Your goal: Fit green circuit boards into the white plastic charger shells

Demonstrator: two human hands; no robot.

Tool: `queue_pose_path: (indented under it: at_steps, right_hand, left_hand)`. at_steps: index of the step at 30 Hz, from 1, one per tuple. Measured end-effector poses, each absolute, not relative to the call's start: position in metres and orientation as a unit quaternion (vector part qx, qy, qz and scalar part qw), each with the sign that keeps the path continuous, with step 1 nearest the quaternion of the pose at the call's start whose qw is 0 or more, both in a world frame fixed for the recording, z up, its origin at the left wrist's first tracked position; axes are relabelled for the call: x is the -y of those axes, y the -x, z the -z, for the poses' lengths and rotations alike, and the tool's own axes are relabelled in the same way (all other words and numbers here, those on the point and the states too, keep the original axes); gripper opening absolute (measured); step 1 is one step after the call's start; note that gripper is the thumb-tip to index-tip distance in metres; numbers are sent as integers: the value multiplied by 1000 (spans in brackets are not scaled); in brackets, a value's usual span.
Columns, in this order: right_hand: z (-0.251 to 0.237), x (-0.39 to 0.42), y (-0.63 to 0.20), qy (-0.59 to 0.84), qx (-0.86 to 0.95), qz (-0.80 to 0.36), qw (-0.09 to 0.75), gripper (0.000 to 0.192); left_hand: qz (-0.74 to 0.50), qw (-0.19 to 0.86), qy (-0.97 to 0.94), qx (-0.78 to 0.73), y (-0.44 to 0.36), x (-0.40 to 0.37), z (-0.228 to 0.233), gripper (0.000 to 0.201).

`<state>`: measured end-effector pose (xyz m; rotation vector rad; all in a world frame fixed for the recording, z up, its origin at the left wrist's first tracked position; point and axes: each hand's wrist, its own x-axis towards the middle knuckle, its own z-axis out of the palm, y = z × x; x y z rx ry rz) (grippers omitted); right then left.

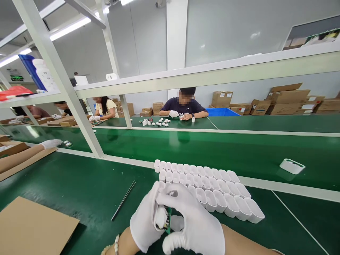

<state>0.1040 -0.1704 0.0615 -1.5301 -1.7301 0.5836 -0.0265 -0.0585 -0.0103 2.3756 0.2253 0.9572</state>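
Both my hands wear white gloves and meet low in the middle of the head view. My left hand [148, 217] is closed around a small green circuit board [169, 220] with pale parts on its side. My right hand [195, 216] curves over the same board from the right, thumb below and fingers above, gripping its edge. The fingers hide much of the board. Just beyond my hands stand rows of white plastic cups [220, 200], open side up. Left of my hands lies a pair of metal tweezers [123, 200] on the green table.
A cardboard sheet [34, 228] lies at the near left. Beyond the cups runs a green conveyor belt [212, 148] carrying a white housing [292, 166]. A metal frame post [63, 81] rises at left. Across the belt a person [184, 106] works; a gloved hand [51, 143] reaches in from the left.
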Motion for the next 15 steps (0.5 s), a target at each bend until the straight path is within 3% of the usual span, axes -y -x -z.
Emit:
queue_pose_path:
  at_steps: [3, 10, 15]
  right_hand:
    - [-63, 173, -105, 530, 678, -308, 406, 43]
    - [-58, 175, -101, 513, 620, -394, 443, 38]
    - [-53, 175, -103, 485, 620, -421, 451, 33]
  left_hand:
    - [-327, 332, -882, -63, 33, 57, 15, 88]
    - [-231, 415, -880, -10, 29, 61, 2, 38]
    - [-212, 430, -877, -34, 23, 64, -7, 37]
